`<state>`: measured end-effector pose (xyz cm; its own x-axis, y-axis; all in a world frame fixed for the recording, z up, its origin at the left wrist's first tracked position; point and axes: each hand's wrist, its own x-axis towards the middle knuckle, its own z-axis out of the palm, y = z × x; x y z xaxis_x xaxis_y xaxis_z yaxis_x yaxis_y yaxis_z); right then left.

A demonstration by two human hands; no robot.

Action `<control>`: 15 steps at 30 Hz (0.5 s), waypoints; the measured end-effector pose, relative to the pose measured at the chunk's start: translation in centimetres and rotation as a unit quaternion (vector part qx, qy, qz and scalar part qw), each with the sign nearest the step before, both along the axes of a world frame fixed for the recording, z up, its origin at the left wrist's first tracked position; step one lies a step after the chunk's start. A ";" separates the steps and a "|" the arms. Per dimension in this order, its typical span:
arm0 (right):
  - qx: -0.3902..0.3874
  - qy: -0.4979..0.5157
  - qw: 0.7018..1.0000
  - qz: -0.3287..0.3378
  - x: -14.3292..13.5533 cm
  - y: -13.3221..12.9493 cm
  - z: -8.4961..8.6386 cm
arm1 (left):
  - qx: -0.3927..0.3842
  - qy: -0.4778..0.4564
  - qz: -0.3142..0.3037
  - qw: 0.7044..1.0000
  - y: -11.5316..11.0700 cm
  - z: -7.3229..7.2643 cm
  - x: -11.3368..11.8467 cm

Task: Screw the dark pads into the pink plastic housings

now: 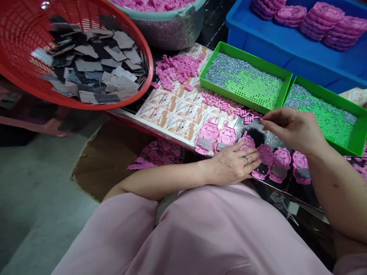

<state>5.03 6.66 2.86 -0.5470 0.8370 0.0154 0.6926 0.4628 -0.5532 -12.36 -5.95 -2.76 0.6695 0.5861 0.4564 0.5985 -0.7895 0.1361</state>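
Several pink plastic housings (227, 137) stand in a row along the table's front edge, most with a grey metal plate fitted at the lower end. My left hand (233, 164), wearing a ring, lies with outstretched fingers over a pink housing (247, 142) in the middle of the row, partly hiding it. Above the row, my right hand (295, 128) is closed in a pinch, with a tiny pink piece seemingly at the fingertips. It is close to the loose small pink pieces (220, 104) and the front of the green trays.
Two green trays (249, 100) hold small metal screws. A red basket (147, 82) of metal plates overhangs the left. Behind are pink parts (179, 68), a pale green basket (169, 32) and a blue bin (275, 53). A cardboard box (94, 164) with pink pieces stands below the table.
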 end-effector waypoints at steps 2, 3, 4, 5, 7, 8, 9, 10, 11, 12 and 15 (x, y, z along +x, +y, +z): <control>-0.085 0.009 0.996 -0.028 1.9 -0.2 -0.3 | 0.002 -0.005 -0.018 1.000 0.1 0.0 1.0; -0.128 0.015 0.991 -0.043 2.6 -0.3 -0.6 | 0.001 -0.002 -0.025 1.000 0.2 -0.1 1.5; -0.160 0.021 0.985 -0.054 3.1 -0.5 -1.0 | -0.002 0.003 -0.028 1.000 0.3 -0.1 1.9; -0.173 0.025 0.983 -0.059 3.5 -0.6 -1.3 | -0.003 0.010 -0.027 1.000 0.3 -0.1 2.3; -0.164 0.023 0.985 -0.052 3.8 -0.8 -2.0 | -0.003 0.026 -0.018 0.999 0.3 -0.2 2.8; -0.152 0.018 0.987 -0.043 3.8 -0.9 -2.3 | -0.001 0.031 -0.012 0.999 0.3 -0.2 2.9; -0.141 0.011 0.989 -0.032 3.8 -0.9 -2.6 | 0.001 0.035 -0.007 0.999 0.3 -0.2 3.0; -0.134 0.004 0.991 -0.022 3.7 -0.9 -2.8 | 0.003 0.038 -0.004 0.999 0.3 -0.2 3.0; -0.131 -0.001 0.991 -0.013 3.6 -0.9 -3.0 | 0.004 0.042 -0.004 0.999 0.3 -0.2 3.0; -0.130 -0.004 0.992 -0.003 3.5 -0.8 -3.1 | 0.004 0.046 -0.003 0.999 0.3 -0.1 3.0; -0.109 -0.016 0.994 0.027 3.1 -0.7 -3.3 | 0.003 0.052 -0.003 0.999 0.3 -0.1 3.0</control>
